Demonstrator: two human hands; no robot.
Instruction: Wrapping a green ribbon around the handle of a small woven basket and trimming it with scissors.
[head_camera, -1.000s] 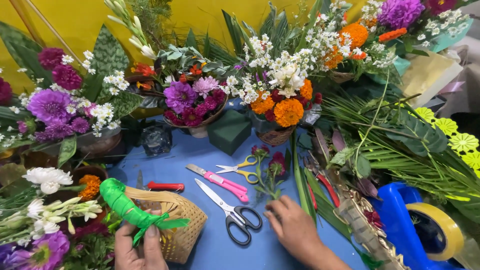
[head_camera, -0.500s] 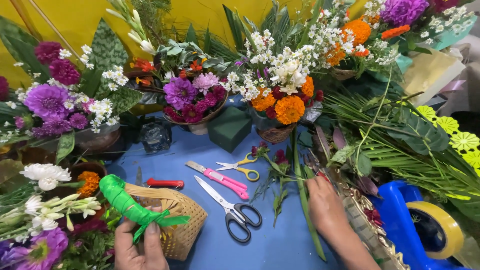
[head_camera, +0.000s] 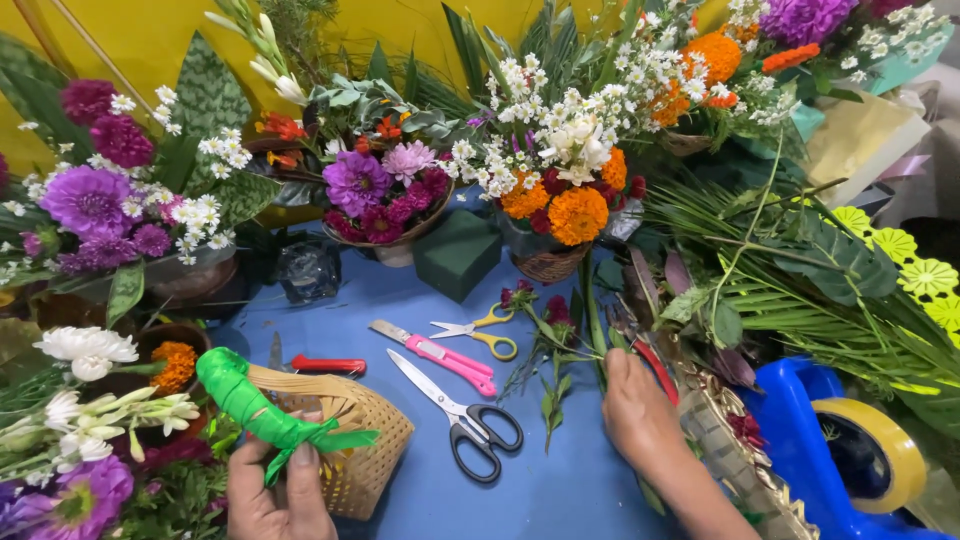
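Woven cane basket (head_camera: 350, 440), rough; glossy green ribbon (head_camera: 250, 400) on handle; shiny metal scissors (head_camera: 455, 415), black plastic grips.

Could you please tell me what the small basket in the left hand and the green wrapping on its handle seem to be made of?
The small tan basket looks like woven cane or bamboo strips, matte, with a visible lattice weave. The green wrapping appears to be glossy plastic ribbon or floral tape, wound in overlapping turns; which one is unclear. The left hand grips it.

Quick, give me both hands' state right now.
Left hand: closed, holding the basket by its green-wrapped handle.
Right hand: among the cut stems; grip cannot be told.
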